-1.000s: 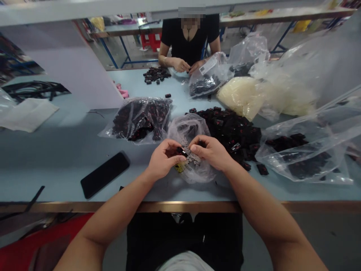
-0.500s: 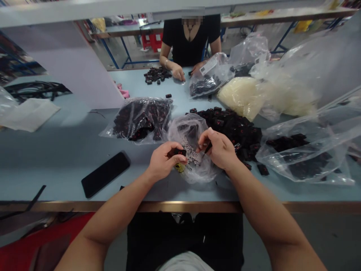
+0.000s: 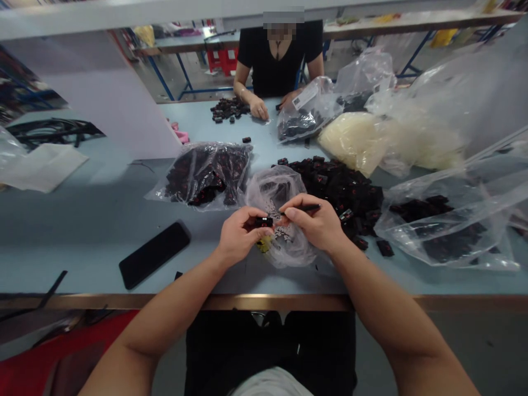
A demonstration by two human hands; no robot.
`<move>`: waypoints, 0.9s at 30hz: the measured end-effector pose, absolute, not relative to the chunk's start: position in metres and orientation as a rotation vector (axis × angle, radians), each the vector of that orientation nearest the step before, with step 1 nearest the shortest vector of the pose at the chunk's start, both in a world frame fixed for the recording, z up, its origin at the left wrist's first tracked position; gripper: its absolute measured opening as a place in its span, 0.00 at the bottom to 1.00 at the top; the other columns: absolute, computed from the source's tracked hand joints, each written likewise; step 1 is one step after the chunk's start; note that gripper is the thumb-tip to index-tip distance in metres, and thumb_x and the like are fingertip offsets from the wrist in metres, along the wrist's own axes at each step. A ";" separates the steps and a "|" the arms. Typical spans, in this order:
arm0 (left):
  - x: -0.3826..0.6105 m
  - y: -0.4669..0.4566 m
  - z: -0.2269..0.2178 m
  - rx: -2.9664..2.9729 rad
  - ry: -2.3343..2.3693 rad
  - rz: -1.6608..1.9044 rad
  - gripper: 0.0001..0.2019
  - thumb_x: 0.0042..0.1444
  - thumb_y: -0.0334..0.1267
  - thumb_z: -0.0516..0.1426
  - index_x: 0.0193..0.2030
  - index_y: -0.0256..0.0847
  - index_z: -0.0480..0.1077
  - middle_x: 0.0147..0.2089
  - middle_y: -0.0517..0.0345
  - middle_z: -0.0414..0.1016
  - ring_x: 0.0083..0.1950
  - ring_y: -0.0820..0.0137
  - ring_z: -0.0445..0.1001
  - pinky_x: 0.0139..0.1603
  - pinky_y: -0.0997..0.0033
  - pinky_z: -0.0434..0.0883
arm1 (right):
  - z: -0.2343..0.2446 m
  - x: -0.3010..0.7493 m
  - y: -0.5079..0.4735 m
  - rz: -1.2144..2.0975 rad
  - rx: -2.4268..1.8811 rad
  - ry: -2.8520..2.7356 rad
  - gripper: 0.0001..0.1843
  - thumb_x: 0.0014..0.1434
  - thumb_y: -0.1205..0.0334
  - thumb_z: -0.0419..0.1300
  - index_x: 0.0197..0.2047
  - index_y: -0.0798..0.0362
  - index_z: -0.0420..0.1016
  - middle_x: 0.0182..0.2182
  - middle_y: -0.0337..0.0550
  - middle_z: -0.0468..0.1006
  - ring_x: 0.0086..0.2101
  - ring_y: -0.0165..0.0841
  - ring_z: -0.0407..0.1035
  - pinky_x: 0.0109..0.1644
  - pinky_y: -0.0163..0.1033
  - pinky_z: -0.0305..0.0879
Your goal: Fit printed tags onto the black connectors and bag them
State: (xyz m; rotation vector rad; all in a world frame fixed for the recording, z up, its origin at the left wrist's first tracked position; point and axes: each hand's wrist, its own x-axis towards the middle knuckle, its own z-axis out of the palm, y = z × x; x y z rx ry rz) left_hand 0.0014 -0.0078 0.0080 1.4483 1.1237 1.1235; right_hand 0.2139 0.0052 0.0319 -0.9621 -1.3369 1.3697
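My left hand (image 3: 242, 235) pinches a small black part with a red mark (image 3: 263, 221) between thumb and fingers. My right hand (image 3: 313, 224) is shut on a thin black stick (image 3: 307, 208), perhaps a pen or marker, whose tip is hidden by the fingers. The two hands nearly meet above a crumpled clear plastic bag (image 3: 279, 190), which holds more dark parts and silvery pieces. Just beyond my right hand lies a loose heap of small black parts (image 3: 338, 192) on the pale blue table (image 3: 99, 231).
A black phone (image 3: 154, 255) lies left of my hands. A full bag of black parts (image 3: 206, 174) stands ahead. Further bags, one cream-filled (image 3: 355, 140), lie right. Across the table, a co-worker's hand (image 3: 259, 108) rests near another heap (image 3: 229, 109).
My right hand has shifted left toward my left hand, and the black stick now lies nearly level, pointing right. The co-worker's hands have moved slightly.
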 end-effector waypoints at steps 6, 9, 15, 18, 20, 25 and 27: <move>0.001 -0.007 0.011 1.474 1.189 1.120 0.17 0.45 0.48 0.75 0.38 0.43 0.81 0.36 0.56 0.84 0.36 0.64 0.82 0.40 0.66 0.78 | 0.037 0.210 0.001 1.306 -0.987 -1.377 0.11 0.57 0.51 0.71 0.34 0.49 0.81 0.28 0.41 0.83 0.31 0.36 0.79 0.37 0.42 0.78; 0.003 -0.008 0.011 1.457 1.169 1.095 0.17 0.45 0.48 0.75 0.38 0.43 0.81 0.35 0.57 0.85 0.36 0.64 0.82 0.41 0.65 0.79 | 0.038 0.209 0.000 1.299 -0.983 -1.389 0.10 0.58 0.52 0.70 0.34 0.49 0.81 0.27 0.40 0.83 0.30 0.35 0.78 0.36 0.41 0.77; 0.003 -0.008 0.010 1.466 1.179 1.089 0.17 0.45 0.48 0.75 0.38 0.42 0.81 0.36 0.56 0.85 0.36 0.64 0.82 0.41 0.65 0.78 | 0.041 0.208 0.000 1.285 -1.030 -1.416 0.11 0.57 0.51 0.70 0.33 0.50 0.80 0.27 0.41 0.83 0.29 0.35 0.78 0.36 0.41 0.76; 0.003 -0.009 0.011 1.467 1.184 1.090 0.17 0.45 0.47 0.75 0.37 0.42 0.81 0.36 0.56 0.85 0.36 0.65 0.82 0.40 0.66 0.77 | 0.042 0.208 0.000 1.284 -1.023 -1.419 0.10 0.57 0.53 0.69 0.33 0.50 0.80 0.26 0.40 0.83 0.29 0.34 0.77 0.35 0.40 0.76; 0.003 -0.009 0.011 1.466 1.189 1.092 0.16 0.44 0.46 0.75 0.37 0.42 0.81 0.35 0.56 0.85 0.36 0.65 0.82 0.40 0.67 0.77 | 0.042 0.208 0.000 1.282 -1.015 -1.421 0.10 0.57 0.53 0.69 0.32 0.50 0.79 0.26 0.40 0.82 0.28 0.34 0.77 0.35 0.40 0.75; 0.004 -0.009 0.012 1.459 1.201 1.098 0.15 0.44 0.45 0.75 0.37 0.42 0.82 0.36 0.56 0.85 0.36 0.64 0.82 0.41 0.66 0.77 | 0.042 0.207 0.000 1.269 -1.041 -1.432 0.10 0.57 0.53 0.69 0.31 0.50 0.79 0.26 0.41 0.82 0.29 0.35 0.77 0.35 0.40 0.75; 0.004 -0.009 0.012 1.453 1.200 1.095 0.15 0.44 0.45 0.75 0.37 0.42 0.82 0.35 0.56 0.85 0.36 0.65 0.82 0.40 0.66 0.77 | 0.042 0.207 0.000 1.271 -1.040 -1.433 0.11 0.57 0.53 0.69 0.31 0.50 0.79 0.26 0.41 0.82 0.29 0.34 0.76 0.35 0.40 0.75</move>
